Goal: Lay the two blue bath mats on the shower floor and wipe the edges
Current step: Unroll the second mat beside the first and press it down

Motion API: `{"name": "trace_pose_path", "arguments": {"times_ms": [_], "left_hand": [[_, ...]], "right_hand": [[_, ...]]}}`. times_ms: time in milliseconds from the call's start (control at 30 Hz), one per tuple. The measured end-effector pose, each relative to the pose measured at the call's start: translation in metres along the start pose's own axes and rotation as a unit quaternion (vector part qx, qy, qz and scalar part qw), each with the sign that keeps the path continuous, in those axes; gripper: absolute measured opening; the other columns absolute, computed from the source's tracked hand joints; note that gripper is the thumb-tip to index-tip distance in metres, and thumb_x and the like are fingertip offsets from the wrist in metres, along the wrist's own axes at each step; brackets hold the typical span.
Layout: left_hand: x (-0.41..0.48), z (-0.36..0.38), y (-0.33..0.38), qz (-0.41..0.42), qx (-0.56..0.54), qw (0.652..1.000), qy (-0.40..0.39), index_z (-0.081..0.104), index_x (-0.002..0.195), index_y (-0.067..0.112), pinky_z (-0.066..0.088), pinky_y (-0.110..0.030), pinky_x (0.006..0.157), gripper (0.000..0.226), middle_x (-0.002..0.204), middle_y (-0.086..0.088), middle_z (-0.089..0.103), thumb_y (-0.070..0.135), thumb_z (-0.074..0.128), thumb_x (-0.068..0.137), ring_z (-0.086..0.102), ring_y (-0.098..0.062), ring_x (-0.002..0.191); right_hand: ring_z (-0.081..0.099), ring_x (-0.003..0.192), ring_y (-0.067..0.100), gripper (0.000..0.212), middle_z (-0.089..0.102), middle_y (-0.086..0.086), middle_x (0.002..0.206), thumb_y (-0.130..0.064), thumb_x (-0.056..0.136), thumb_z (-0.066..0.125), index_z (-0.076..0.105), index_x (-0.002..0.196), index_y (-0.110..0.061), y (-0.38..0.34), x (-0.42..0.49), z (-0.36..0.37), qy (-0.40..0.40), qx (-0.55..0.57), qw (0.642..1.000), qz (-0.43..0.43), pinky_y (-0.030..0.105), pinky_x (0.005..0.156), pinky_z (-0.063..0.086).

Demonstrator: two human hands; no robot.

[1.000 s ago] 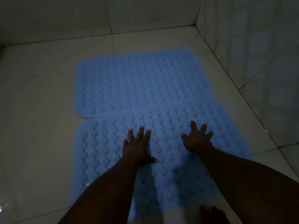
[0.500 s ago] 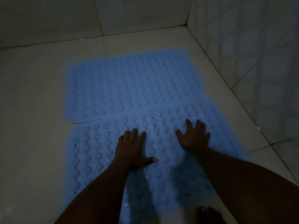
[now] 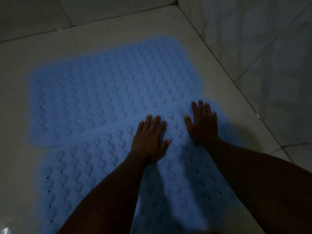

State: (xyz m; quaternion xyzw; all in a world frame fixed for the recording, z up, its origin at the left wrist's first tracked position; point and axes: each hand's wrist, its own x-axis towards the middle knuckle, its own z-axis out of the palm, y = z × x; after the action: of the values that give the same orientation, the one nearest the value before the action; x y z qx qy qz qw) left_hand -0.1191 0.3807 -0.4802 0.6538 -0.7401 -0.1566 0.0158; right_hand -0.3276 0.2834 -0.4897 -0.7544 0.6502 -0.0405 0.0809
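Head view: both blue mats lie flat on the shower floor [image 3: 118, 27], the far mat [image 3: 109, 92] and the near mat [image 3: 87, 166] meeting edge to edge, so laying looks done; wiping appears left. The left hand [image 3: 149, 141] and right hand [image 3: 203, 125] press flat on the near mat's far edge, fingers straight, holding nothing. The mats are bumpy and perforated.

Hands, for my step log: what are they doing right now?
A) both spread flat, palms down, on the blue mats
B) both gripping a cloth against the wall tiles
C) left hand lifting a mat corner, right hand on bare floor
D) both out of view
A: the left hand and right hand lie palm-down, fingers straight, by the seam between the near mat and the far mat; no cloth shows.
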Motion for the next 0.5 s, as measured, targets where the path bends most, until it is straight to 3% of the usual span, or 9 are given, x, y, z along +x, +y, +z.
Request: {"name": "trace_pose_path", "arguments": {"times_ms": [133,233,500], "left_hand": [[0.029,0.015,0.012,0.017,-0.003,0.999,0.045,0.03,0.158,0.02,0.016,-0.055,0.123,0.072,0.167,-0.009,0.023,0.06,0.037,0.098,0.011,-0.032,0.155],[0.03,0.026,0.015,0.007,-0.001,0.993,0.115,0.04,0.154,0.018,0.02,-0.054,0.121,0.071,0.164,-0.009,0.031,0.057,0.047,0.096,0.02,-0.031,0.154],[0.033,0.023,0.017,-0.004,0.015,0.991,0.132,0.036,0.156,0.02,0.024,-0.053,0.119,0.081,0.163,-0.005,0.034,0.063,0.051,0.09,0.023,-0.028,0.153]], "right_hand": [[0.016,0.152,0.033,0.066,0.021,0.01,0.165,-0.053,0.098,0.027,0.024,0.157,-0.024,0.006,0.008,0.014,0.009,0.007,1.0,0.02,0.057,0.12,0.017],[0.018,0.152,0.033,0.06,0.026,0.011,0.163,-0.047,0.099,0.035,0.029,0.155,-0.028,0.005,0.002,0.021,0.054,0.005,0.998,0.019,0.056,0.121,0.016],[0.029,0.148,0.037,0.046,0.039,0.016,0.157,-0.046,0.098,0.044,0.055,0.14,-0.029,0.005,0.0,0.023,0.111,-0.01,0.994,-0.015,0.062,0.116,0.021]]}}
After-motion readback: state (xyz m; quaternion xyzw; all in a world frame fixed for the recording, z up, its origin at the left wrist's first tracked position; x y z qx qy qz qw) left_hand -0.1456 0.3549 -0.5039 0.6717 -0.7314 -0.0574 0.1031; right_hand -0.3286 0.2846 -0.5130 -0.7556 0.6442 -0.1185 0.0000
